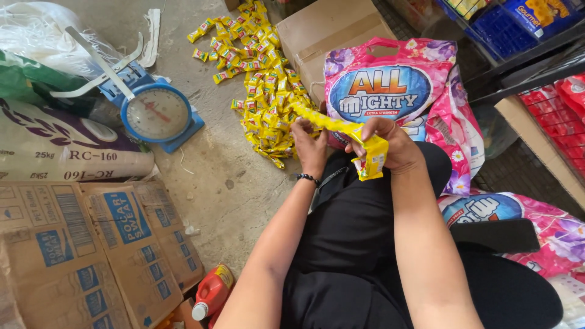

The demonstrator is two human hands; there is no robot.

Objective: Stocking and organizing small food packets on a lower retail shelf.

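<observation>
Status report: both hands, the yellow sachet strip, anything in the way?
Left hand and right hand both shut on yellow sachet strip, its end sachet dangling. Strip runs to sachet pile on floor. Pink detergent bag close behind; nothing between the hands.

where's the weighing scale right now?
In the head view the blue dial scale sits on the concrete floor, upper left, beside the white sack and left of the pile of yellow sachets, apart from both hands.
</observation>
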